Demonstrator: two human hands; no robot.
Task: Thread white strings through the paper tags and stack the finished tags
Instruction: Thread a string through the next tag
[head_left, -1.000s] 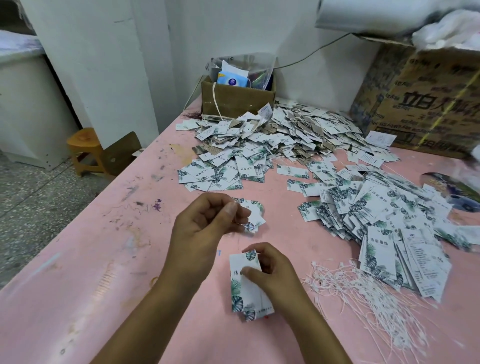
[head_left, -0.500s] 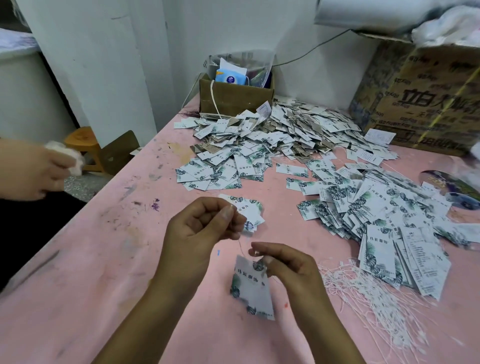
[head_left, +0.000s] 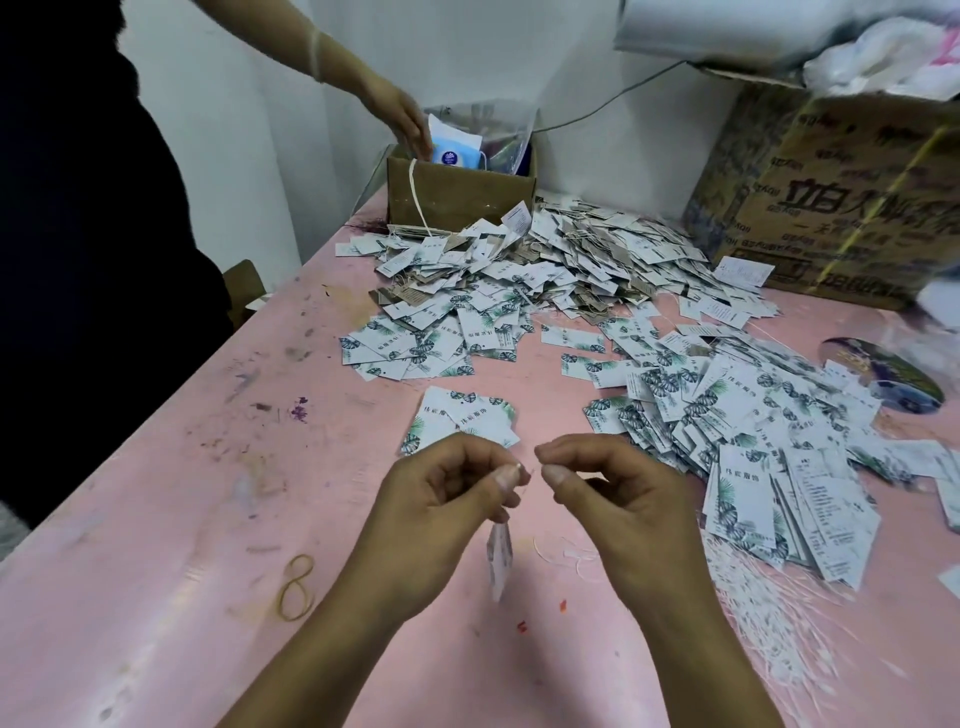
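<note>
My left hand (head_left: 447, 499) and my right hand (head_left: 618, 499) hover close together over the pink table (head_left: 156, 519), each pinching an end of a thin white string between thumb and forefinger. A paper tag (head_left: 498, 564) with a leaf print hangs edge-on from the string below my left hand. A small stack of tags (head_left: 462, 418) lies just beyond my hands. Loose white strings (head_left: 769, 618) are heaped at the lower right. A spread of leaf-print tags (head_left: 753, 431) lies to the right, and a larger heap of tags (head_left: 545, 270) sits further back.
Another person in dark clothing (head_left: 78, 208) stands at the table's left edge, their hand (head_left: 400, 119) reaching into a small cardboard box (head_left: 457, 192) at the back. A big cardboard carton (head_left: 841, 197) stands at back right. A rubber band (head_left: 296, 587) lies at lower left.
My right hand let go of the tag and came up level with my left; the tag now dangles from the string. Another person stepped in at the left and reached into the small box.
</note>
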